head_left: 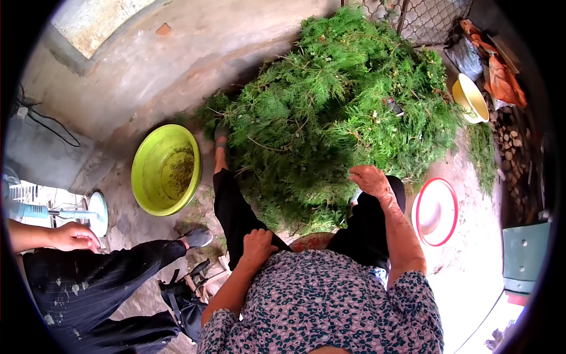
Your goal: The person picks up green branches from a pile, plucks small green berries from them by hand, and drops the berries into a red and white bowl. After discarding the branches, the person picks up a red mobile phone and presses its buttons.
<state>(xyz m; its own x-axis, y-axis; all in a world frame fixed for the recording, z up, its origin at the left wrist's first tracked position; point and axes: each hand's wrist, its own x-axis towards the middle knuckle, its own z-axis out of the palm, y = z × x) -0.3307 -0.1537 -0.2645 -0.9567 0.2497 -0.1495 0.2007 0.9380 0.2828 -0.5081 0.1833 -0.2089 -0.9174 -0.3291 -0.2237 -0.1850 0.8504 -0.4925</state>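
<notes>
My left hand (257,248) lies on my left thigh, fingers loosely bent over the dark cloth, holding nothing that I can see. Over my right knee, my right hand (370,179) hovers or rests with its fingers loosely bent and slightly apart; nothing shows in it. Just beyond it rises a big heap of green conifer branches (318,100), with feathery flat sprays and some bare twigs. On the heap's right part sits a small dark object (394,107), too small to name. A reddish round surface (312,241) shows partly between my legs.
A lime-green basin (141,171) with dark bits inside stands left. On the right are a red-rimmed basin (454,206), a yellow basin (457,94) and stacked firewood (512,147). Another person's hand (75,237) and legs are at left, near a black bag (187,307).
</notes>
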